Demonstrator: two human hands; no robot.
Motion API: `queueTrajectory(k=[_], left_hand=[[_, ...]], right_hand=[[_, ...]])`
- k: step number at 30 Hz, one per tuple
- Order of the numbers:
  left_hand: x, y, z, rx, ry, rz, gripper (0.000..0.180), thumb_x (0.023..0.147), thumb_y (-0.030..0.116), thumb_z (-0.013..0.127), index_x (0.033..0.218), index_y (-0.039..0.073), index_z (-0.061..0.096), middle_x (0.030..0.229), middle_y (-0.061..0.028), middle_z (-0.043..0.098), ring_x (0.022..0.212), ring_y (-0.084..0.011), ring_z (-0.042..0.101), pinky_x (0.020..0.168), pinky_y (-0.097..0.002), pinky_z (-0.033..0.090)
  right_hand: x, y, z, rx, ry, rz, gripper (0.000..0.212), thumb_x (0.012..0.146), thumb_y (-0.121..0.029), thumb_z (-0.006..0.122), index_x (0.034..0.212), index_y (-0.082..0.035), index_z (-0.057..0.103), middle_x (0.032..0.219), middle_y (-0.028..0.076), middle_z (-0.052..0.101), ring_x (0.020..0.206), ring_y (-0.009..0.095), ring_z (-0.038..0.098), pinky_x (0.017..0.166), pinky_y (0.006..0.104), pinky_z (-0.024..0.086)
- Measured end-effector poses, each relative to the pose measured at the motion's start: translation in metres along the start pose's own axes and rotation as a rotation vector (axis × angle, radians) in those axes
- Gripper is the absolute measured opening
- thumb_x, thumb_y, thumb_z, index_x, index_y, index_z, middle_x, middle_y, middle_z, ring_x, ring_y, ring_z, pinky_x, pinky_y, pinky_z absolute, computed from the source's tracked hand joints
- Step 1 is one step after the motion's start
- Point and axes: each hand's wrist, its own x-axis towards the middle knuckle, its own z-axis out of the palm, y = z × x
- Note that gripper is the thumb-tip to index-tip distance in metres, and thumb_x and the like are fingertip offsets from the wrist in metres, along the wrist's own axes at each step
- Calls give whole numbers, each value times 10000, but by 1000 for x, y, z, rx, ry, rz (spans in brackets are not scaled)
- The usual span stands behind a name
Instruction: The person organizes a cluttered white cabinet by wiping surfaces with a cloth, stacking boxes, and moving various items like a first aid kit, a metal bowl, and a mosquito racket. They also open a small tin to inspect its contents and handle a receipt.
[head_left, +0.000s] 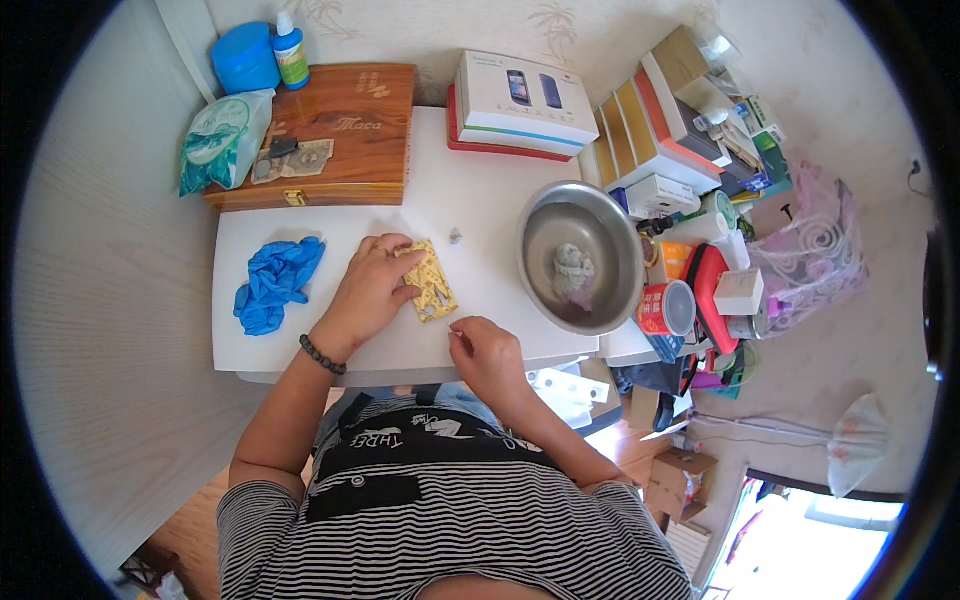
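Note:
A small yellow rectangular piece with a dark and white pattern lies flat on the white table; whether it is cloth or a packet I cannot tell. My left hand, a dark bead bracelet on its wrist, rests at its left edge, thumb and forefinger apart and touching it. Near the table's front edge, just right of the yellow piece, my right hand is closed in a pinch. Anything between its fingertips is too small to make out. A tiny clear scrap lies beyond the yellow piece.
Crumpled blue gloves lie at left. A steel bowl on the right holds a wet, greyish bundle. Behind stand a wooden box with a banknote on its lid and a white phone box. Cans and boxes crowd the right side.

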Motion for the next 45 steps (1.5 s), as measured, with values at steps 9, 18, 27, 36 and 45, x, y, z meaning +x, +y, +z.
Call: queueTrajectory(k=[9, 18, 27, 36, 45], left_hand=[[-2, -1, -3, 2, -24, -28, 519, 705, 36, 760, 1204, 71, 623, 1237, -118, 542, 1143, -311, 484, 982, -367, 426], [-5, 1, -3, -21, -33, -34, 497, 714, 28, 752, 1193, 54, 620, 1237, -121, 538, 1124, -307, 496, 970, -365, 432], [-4, 1, -3, -32, -8, -17, 476, 707, 16, 744, 1166, 37, 620, 1191, -111, 564, 1105, -305, 516, 962, -365, 439], [-3, 1, -4, -54, -2, -41, 451, 700, 10, 742, 1134, 31, 622, 1177, -108, 571, 1093, -305, 520, 945, -364, 446], [-1, 1, -4, -48, -1, -21, 448, 694, 13, 742, 1126, 25, 622, 1164, -105, 575, 1076, -305, 522, 939, -366, 445]], right_hand=[[-2, 8, 4, -3, -60, 73, 72, 821, -81, 648, 856, -26, 619, 714, 160, 637, 639, 339, 638, 600, 414, 513], [4, 6, 10, -24, -23, 90, 118, 850, -114, 654, 908, -20, 611, 689, 173, 650, 596, 310, 656, 554, 375, 507], [19, 13, 16, -203, 12, -8, 128, 858, -116, 631, 858, -41, 527, 649, 172, 618, 576, 347, 625, 545, 442, 496], [10, 15, 2, -117, 3, 77, 122, 816, -83, 679, 871, -28, 585, 678, 139, 644, 599, 286, 660, 547, 373, 507], [20, 12, 9, -140, 14, 13, 110, 797, -80, 639, 758, -47, 542, 653, 153, 609, 584, 339, 616, 547, 439, 491]])
